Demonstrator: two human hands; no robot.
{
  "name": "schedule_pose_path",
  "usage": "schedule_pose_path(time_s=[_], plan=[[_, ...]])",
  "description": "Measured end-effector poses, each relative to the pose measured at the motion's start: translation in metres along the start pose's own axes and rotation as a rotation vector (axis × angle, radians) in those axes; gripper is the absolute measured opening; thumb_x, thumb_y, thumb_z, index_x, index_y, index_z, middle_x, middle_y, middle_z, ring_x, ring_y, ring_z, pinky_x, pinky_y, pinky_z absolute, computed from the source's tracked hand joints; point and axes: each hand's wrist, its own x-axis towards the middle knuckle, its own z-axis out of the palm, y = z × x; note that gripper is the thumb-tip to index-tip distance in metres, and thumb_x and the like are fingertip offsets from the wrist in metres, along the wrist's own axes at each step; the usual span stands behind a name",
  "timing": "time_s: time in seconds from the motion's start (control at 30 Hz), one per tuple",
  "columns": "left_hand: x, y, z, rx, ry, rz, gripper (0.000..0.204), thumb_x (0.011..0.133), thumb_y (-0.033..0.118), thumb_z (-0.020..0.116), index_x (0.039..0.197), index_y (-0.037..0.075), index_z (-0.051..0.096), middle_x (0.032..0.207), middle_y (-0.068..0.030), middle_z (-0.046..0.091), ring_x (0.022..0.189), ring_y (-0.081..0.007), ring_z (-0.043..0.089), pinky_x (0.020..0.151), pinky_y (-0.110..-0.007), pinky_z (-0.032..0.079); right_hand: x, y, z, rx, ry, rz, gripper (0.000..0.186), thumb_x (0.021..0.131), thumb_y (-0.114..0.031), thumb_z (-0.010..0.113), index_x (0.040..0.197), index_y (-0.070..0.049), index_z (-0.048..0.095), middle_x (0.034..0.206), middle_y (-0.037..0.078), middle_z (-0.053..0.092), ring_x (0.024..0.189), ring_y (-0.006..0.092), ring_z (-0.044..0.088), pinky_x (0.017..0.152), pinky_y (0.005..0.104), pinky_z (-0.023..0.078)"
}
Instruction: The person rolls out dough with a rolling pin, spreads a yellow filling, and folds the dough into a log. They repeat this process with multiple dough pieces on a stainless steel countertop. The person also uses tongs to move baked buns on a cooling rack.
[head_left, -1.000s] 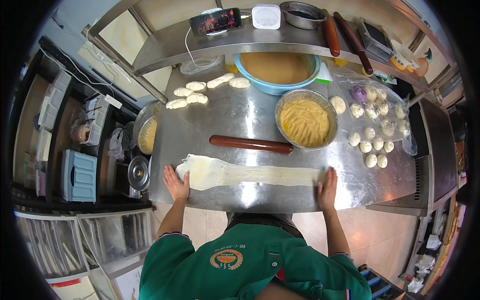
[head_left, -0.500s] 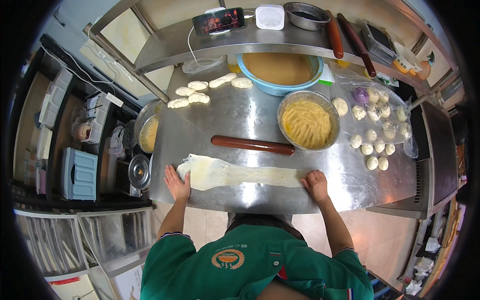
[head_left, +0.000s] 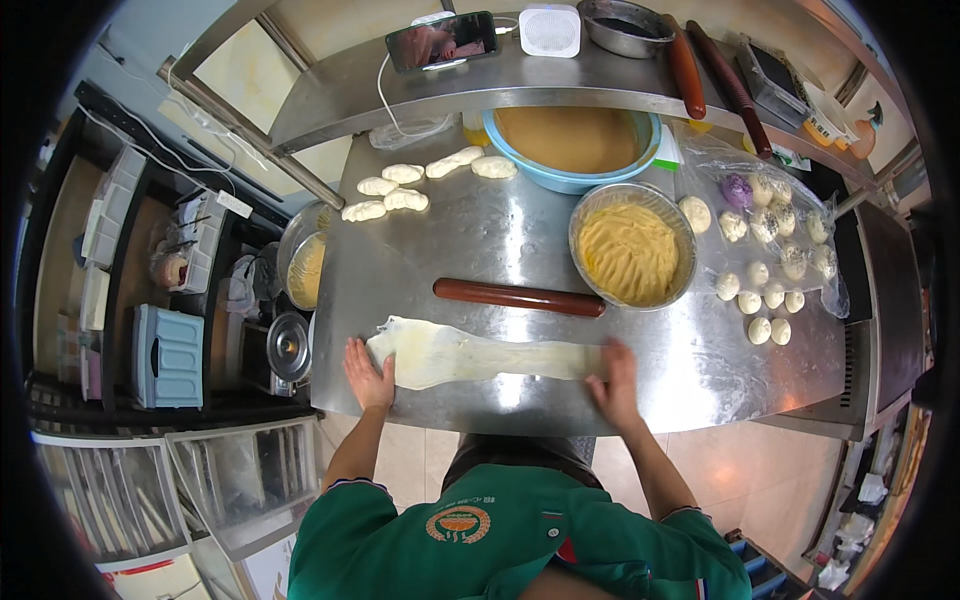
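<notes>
A long, thin sheet of pale dough [head_left: 480, 355] lies stretched across the steel worktable [head_left: 730, 380], wide at its left end. My left hand [head_left: 370, 375] rests flat with spread fingers at that end. My right hand [head_left: 613, 382] is blurred at the narrow right end; what its fingers hold is unclear. A brown rolling pin [head_left: 515, 295] lies just beyond the sheet. Behind it to the right is a metal bowl of yellow paste [head_left: 630, 243]; at back left sit several shaped dough pieces [head_left: 385, 208].
A blue basin of tan liquid [head_left: 570, 140] stands at the back. Several dough balls [head_left: 759, 331] lie at the right, many under plastic. An overhead shelf [head_left: 335, 100] holds a phone [head_left: 440, 43], white box, bowl and rolling pins. A bowl [head_left: 305, 270] stands beyond the left edge.
My right hand has moved left along the dough's narrow end, its fingers curling on the way, and now blurs. My left hand stays at the wide end. The view has shifted slightly.
</notes>
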Motion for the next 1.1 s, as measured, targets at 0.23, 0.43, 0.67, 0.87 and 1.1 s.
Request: schedule_pose_path(time_s=[0.23,0.43,0.67,0.87,1.1], plan=[[0.003,-0.003,-0.008,-0.154,-0.077,0.177,0.078,0.093,0.038,0.063,0.153,-0.001,0.033,0.16,-0.0216,0.032,0.149,-0.0377,0.028,0.122,-0.055,0.016,0.021,-0.011,0.034,-0.286,-0.133,-0.274,0.039,0.076,-0.022,0.082,0.106,-0.008,0.061,0.108,0.014,0.061,0.103,0.035,0.061,0.09,0.0461,0.05],[0.016,0.012,-0.019,-0.236,-0.321,0.478,0.078,0.094,0.042,0.06,0.156,0.004,0.031,0.162,-0.0173,0.03,0.15,-0.0357,0.028,0.121,-0.058,0.014,0.027,-0.03,0.057,-0.311,0.151,0.271,0.028,0.075,-0.016,0.082,0.09,-0.008,0.059,0.093,0.01,0.062,0.087,0.0322,0.063,0.074,0.0449,0.052],[0.076,0.008,-0.021,-0.173,-0.444,0.878,0.089,0.09,0.051,0.063,0.157,0.005,0.029,0.164,-0.0129,0.026,0.151,-0.0303,0.027,0.121,-0.059,0.014,0.017,-0.081,0.109,-0.285,0.298,0.187,0.059,0.072,-0.015,0.083,0.123,-0.003,0.055,0.13,0.021,0.055,0.12,0.0418,0.051,0.112,0.0532,0.032],[0.105,-0.04,-0.018,-0.178,-0.422,0.757,0.088,0.091,0.048,0.062,0.158,0.003,0.026,0.165,-0.013,0.024,0.152,-0.0302,0.025,0.121,-0.059,0.012,0.019,-0.12,0.147,-0.171,0.094,0.014,0.076,0.075,-0.017,0.082,0.141,0.001,0.046,0.141,0.026,0.047,0.131,0.0456,0.044,0.112,0.0541,0.034],[0.104,-0.05,-0.014,-0.238,-0.426,0.808,0.089,0.092,0.046,0.06,0.159,0.002,0.022,0.167,-0.0135,0.02,0.153,-0.0308,0.022,0.121,-0.059,0.011,0.024,-0.153,0.199,-0.127,0.033,-0.218,0.088,0.069,-0.022,0.088,0.143,-0.002,0.046,0.145,0.022,0.048,0.132,0.0436,0.046,0.113,0.0542,0.035]])
